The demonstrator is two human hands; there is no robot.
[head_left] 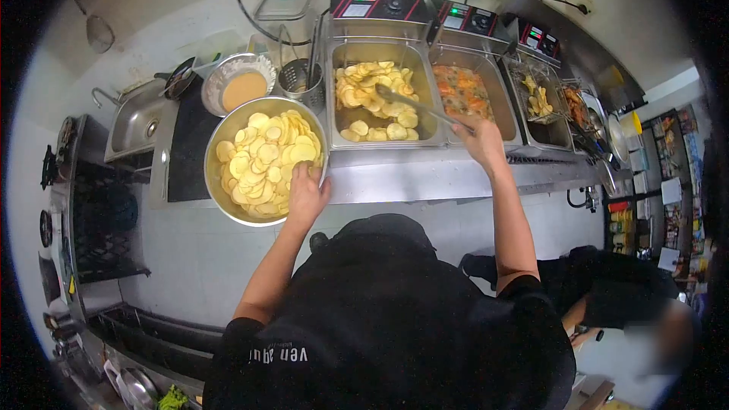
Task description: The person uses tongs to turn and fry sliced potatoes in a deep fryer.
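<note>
A large metal bowl (213, 190) full of sliced potatoes (262, 153) stands at the counter's front edge. My left hand (307, 196) reaches over its near right rim, with fingers apart and fingertips against the slices. My right hand (480, 140) is closed round the handle of a long metal spoon (425, 109). The spoon's head lies among more potato slices (368, 80) in the left fryer basin (334, 125). Those slices sit in a loose mass, with bare basin showing around them.
The middle basin (509, 133) holds an orange-red stew (459, 91). Farther right, a fryer basket (541, 99) contains fried pieces. A bowl of beige batter (244, 91) and a perforated metal cylinder (302, 83) stand behind the potato bowl. Another person (607, 296) is at lower right.
</note>
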